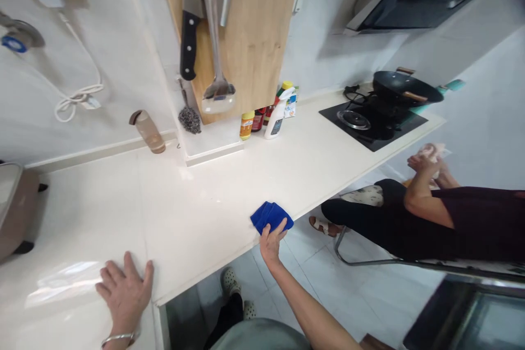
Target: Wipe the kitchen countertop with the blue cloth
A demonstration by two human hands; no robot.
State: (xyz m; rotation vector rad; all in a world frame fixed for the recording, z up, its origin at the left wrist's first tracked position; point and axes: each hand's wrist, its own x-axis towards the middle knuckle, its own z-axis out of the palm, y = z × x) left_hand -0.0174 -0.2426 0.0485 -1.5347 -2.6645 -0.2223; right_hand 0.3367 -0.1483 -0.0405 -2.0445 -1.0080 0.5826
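Observation:
My right hand (271, 241) grips a folded blue cloth (268, 215) at the front edge of the white countertop (213, 199). The thumb and fingers lie over the near side of the cloth, which rests against the surface. Palm down, my left hand (126, 289) lies on the counter near its front edge, fingers spread and nothing in them. A bracelet is on that wrist. No other object touches either hand.
A spray bottle (276, 116), a yellow bottle (246, 125) and a brown water bottle (148, 132) stand along the wall. Farther right, a wok (404, 87) sits on the black cooktop (371, 127). Another person (463, 213) sits at the right, holding something pale.

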